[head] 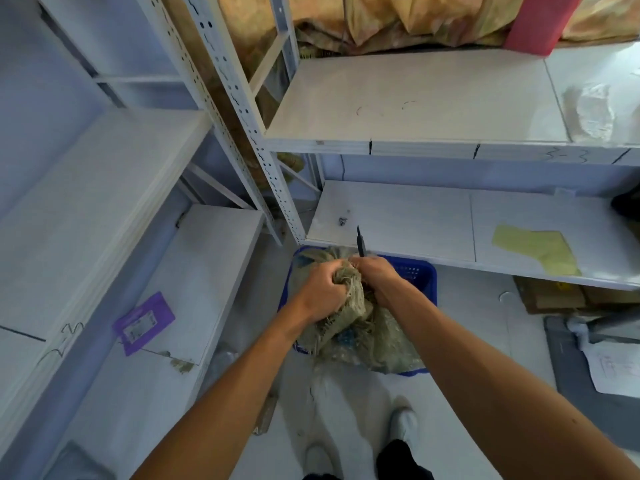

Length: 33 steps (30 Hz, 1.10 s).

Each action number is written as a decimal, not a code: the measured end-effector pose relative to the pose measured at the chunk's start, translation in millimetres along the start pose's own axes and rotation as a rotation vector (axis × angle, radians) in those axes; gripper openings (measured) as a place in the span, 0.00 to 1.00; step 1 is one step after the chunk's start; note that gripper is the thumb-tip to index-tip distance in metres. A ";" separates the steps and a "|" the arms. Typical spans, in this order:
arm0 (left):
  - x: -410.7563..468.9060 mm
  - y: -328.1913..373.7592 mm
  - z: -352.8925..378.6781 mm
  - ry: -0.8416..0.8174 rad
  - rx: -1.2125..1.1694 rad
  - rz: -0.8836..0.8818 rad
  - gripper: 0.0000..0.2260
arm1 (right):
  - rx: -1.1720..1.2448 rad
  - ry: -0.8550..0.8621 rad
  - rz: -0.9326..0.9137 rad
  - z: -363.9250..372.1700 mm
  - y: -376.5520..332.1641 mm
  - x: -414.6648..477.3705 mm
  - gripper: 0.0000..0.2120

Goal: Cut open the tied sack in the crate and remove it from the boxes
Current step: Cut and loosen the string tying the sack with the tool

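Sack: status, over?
Left hand gripping the bunched neck of the sack. Right hand holds a knife at the neck, blade pointing away. Sack in blue crate, not open. Nothing in the way.

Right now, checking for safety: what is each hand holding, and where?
Left hand grips the sack at its bunched neck; right hand holds a knife by the handle.

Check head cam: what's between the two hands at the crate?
Head view: the sack's bunched, frayed neck sits between left hand and right hand; both clutch it.
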<state>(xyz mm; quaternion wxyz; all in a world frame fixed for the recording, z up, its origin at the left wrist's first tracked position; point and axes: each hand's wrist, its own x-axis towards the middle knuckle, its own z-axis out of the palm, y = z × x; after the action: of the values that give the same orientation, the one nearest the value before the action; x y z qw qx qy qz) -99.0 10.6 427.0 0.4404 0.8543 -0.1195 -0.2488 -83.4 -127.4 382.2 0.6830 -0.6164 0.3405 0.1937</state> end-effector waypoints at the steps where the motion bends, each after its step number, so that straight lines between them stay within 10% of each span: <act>1: -2.1 -1.5 0.1 -0.018 0.008 0.002 0.11 | -0.029 0.007 -0.027 -1.1 0.2 1.8 0.06; 11: -35.6 -36.9 -80.3 -0.509 -0.230 -0.101 0.37 | -0.182 0.093 -0.170 -7.5 11.0 25.9 0.10; 17: 15.3 -54.7 -77.1 0.046 -0.371 -0.349 0.12 | -0.291 0.184 -0.225 2.6 8.1 20.8 0.11; 23: 73.3 -48.5 -26.7 -0.059 -0.268 -0.579 0.46 | -0.389 0.255 -0.311 25.3 16.5 21.4 0.11; 33: 92.1 -55.8 -17.9 -0.186 -0.151 -0.553 0.31 | -0.326 0.319 -0.336 39.5 32.6 30.1 0.12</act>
<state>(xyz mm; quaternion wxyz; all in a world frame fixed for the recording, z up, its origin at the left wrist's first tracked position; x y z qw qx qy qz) -12.2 16.6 361.0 0.4056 0.7927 0.0965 -0.4448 -76.0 -88.3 338.1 0.5353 -0.7886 0.3010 0.0307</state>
